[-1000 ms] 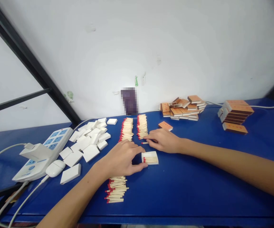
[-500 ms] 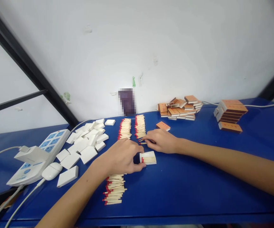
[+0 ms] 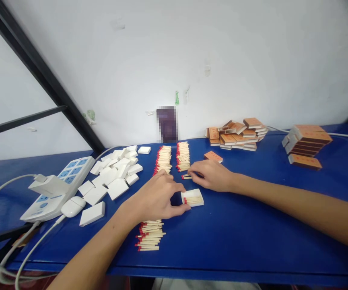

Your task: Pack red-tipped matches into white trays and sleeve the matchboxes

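Note:
My left hand [image 3: 157,197] grips a white matchbox tray [image 3: 198,192] between thumb and forefinger at its left end. Inside the tray lies a layer of red-tipped matches [image 3: 194,200] along its near side. Just beyond it, my right hand [image 3: 211,175] has its fingers closed on a few loose matches [image 3: 187,176] lying on the table, their red heads pointing left. Behind them runs a row of matches [image 3: 183,157]. A second row [image 3: 163,159] sits to its left, and a third heap [image 3: 150,235] shows below my left wrist, partly covered by it.
White trays [image 3: 118,171] are piled on the left beside a power strip [image 3: 68,177] with a plugged-in charger [image 3: 48,186] and cables. Orange matchbox sleeves [image 3: 234,139] are heaped at the back right. Stacked matchboxes [image 3: 309,139] stand farther right, and one orange sleeve [image 3: 213,156] lies near my right hand.
The view has shifted, so the scene sits a little right and higher. My right hand has drawn a few matches slightly away from the row; my left hand keeps its hold on the tray.

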{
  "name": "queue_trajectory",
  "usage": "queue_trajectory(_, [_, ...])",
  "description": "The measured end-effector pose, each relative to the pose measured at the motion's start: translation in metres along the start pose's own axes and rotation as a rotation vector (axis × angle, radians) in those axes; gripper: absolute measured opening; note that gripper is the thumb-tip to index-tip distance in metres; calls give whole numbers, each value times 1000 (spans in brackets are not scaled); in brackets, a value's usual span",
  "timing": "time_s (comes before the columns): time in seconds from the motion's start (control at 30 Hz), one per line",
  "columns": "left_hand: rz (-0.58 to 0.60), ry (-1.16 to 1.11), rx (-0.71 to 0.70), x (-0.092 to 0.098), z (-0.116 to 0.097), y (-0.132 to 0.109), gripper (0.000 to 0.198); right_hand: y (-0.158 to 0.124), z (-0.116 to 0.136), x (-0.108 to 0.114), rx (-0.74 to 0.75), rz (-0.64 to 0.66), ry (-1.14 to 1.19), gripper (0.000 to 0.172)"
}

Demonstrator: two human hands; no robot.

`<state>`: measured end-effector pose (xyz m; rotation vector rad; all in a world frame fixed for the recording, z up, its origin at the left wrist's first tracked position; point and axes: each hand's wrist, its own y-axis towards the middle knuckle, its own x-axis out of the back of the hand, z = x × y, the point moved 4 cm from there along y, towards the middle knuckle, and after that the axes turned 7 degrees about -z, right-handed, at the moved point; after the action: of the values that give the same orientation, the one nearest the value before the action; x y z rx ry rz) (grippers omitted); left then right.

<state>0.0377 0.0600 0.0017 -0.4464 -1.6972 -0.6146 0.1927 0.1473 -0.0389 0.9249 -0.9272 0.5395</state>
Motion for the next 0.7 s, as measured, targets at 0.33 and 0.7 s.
queue_trajectory(0.33, [7, -5, -10, -2, 1, 0, 31, 0, -2, 0, -4, 12, 25, 19])
queue_trajectory(0.7, [-1, 15, -3, -3, 1, -1, 33, 0, -1, 1, -46, 16, -1, 33])
